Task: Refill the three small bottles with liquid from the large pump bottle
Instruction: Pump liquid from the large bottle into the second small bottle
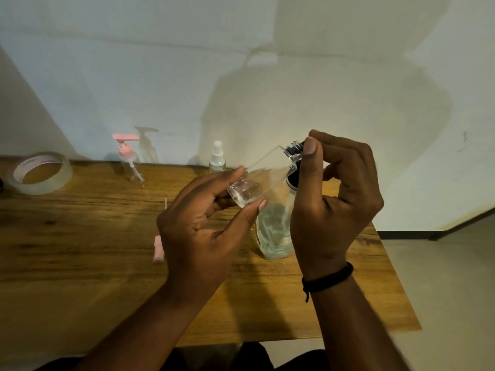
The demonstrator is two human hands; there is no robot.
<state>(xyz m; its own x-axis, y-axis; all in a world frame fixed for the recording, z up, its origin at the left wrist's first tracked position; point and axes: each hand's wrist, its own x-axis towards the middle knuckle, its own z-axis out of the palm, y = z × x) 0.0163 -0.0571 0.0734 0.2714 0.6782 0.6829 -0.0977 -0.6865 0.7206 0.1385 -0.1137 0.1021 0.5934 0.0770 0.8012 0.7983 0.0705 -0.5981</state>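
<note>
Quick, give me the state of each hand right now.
Left hand: holding the base of the tilted small clear bottle.
Right hand: pinching the dark cap at that bottle's neck.

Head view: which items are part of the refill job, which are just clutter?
Job:
- clear small bottle, tilted, held by left hand
- its dark cap, pinched by right hand
- large bottle, beneath the hands
- pink pump bottle
- white spray bottle

Lying about:
- tape roll
- pink piece
</note>
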